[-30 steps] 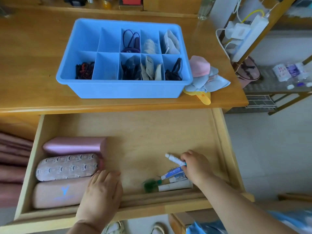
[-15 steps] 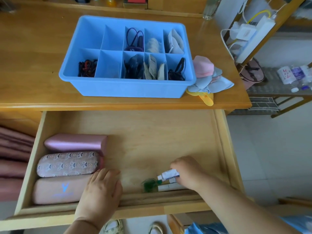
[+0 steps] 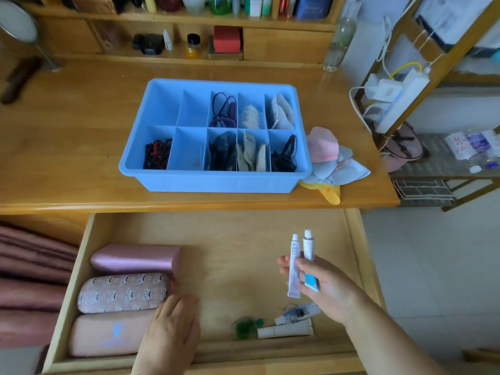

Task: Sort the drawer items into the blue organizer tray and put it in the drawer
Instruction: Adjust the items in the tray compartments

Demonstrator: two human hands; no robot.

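1. the fingers (image 3: 303,266) of the right hand (image 3: 328,286) are curled around two small tubes (image 3: 300,262) and grip them near the lower half; the tubes stand almost upright, side by side and touching, with their caps pointing up.
2. the right hand holds the tubes above the floor of the open drawer (image 3: 238,239), on its right side, with the forearm coming in from the lower right.
3. the left hand (image 3: 173,328) lies flat with straight, relaxed fingers on the front part of the drawer, touching the end of the lowest pink case (image 3: 108,335); it holds nothing.
4. the step in hand, as i judge it, is the sorting: the two tubes are picked out of the drawer and are not yet in the blue organizer tray (image 3: 216,182).
5. the tray stands on the counter (image 3: 67,158) behind the drawer, well apart from the right hand; several compartments hold small things, and the two in the second column from the left look bare, though i cannot tell for sure.
6. the next move calls for carrying the tubes forward over the tray rim and lowering them into one free compartment.
7. one more tube (image 3: 285,331), a small green bottle (image 3: 244,327) and another small tube (image 3: 297,312) lie at the drawer front, so more picking is left before the tray can go in.
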